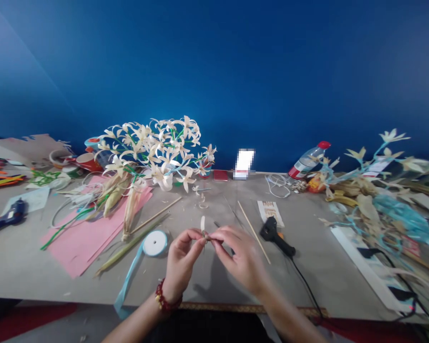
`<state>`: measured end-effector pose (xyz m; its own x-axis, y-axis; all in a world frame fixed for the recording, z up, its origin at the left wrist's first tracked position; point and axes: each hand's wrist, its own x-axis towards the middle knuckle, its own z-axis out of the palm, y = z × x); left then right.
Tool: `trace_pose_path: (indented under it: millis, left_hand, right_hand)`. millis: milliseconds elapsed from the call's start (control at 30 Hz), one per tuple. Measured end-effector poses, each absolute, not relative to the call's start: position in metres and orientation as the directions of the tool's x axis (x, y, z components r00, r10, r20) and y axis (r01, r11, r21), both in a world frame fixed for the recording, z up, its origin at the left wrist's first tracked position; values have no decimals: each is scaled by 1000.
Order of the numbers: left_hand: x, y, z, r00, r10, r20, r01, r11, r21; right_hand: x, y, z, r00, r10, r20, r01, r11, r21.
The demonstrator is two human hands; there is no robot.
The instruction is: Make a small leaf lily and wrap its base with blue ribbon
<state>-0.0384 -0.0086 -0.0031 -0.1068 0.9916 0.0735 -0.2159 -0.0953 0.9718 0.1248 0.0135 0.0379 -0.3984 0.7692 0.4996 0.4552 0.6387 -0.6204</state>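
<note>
Above the table's front half, my left hand (184,257) is closed, with thumb and fingertips pinching the base of a small pale petal (203,223) that stands upright. My right hand (241,255) meets it from the right, its thumb and forefinger pinched at the same base. What exactly lies between the right fingertips is too small to make out. A roll of light blue ribbon (155,243) lies left of my left hand, its loose end trailing over the table edge. Small pale curled scraps (202,202) lie beyond my hands.
Pale artificial flowers (160,147) stand at back left. A black glue gun (277,237) and a wooden stick (253,231) lie right. Pink paper (82,238) and a blue glue gun (16,212) are left. A power strip (368,271), tilted bottle (309,159) and blue plastic (400,216) occupy the right.
</note>
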Motion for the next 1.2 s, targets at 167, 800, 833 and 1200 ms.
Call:
trace_pose_path:
  millis: [167,800,833,1200]
  left_hand:
    - [-38,-7,-3,-74,997,30,-295,-51,954]
    - [-41,-3,-1,-89,996,29,-131,-41,991]
    - [-41,-2,0,-87,996,30,-124,-40,991]
    - [-38,-1,8,-16,1000,17,-42,-18,999]
  right_hand:
    - [125,13,38,-338,798,498,466,602,-648]
    - [129,14,34,-307,859,409,385,506,-772]
    - [130,15,33,-274,881,387,323,463,-825]
    - [122,29,26,-182,926,331,-23,333,-943]
